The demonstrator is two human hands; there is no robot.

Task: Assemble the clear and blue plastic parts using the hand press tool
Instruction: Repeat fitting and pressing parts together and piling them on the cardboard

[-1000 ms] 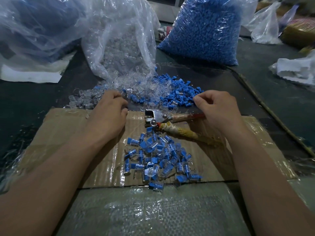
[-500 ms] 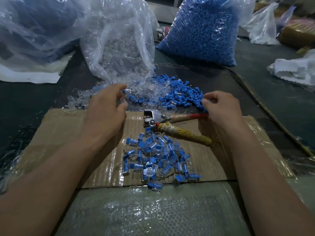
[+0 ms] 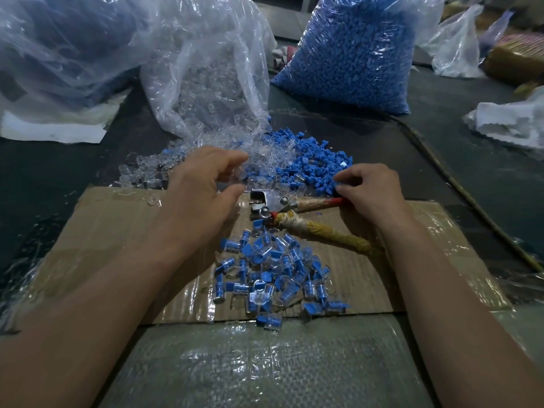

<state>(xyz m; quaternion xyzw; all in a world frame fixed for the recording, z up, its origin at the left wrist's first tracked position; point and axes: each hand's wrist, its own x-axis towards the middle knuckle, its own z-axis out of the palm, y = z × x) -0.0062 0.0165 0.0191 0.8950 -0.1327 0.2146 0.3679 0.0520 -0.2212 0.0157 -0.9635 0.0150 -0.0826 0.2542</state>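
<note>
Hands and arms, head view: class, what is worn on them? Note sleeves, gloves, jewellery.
The left hand and right hand are bare: no gloves, rings, watch or bracelet show. The left forearm and right forearm are uncovered to the frame's edge, no sleeves in view.

I see the hand press tool (image 3: 273,206) lying flat, handles spread. Clear parts (image 3: 147,175) and blue parts (image 3: 312,169) heap behind it, joined pieces (image 3: 273,269) in front.

1. Dark table (image 3: 471,160).
2. Cardboard sheet (image 3: 103,231) lies flat, near middle; plastic-covered mat (image 3: 265,363) at the near edge, touching it.
3. Bag of clear parts (image 3: 206,78) and bag of blue parts (image 3: 353,54) at the far side.
4. Loose clear parts (image 3: 141,172) and loose blue parts (image 3: 312,160) piled between bags and cardboard.
5. White paper (image 3: 53,131) far left; crumpled white plastic (image 3: 515,119) far right.
</note>
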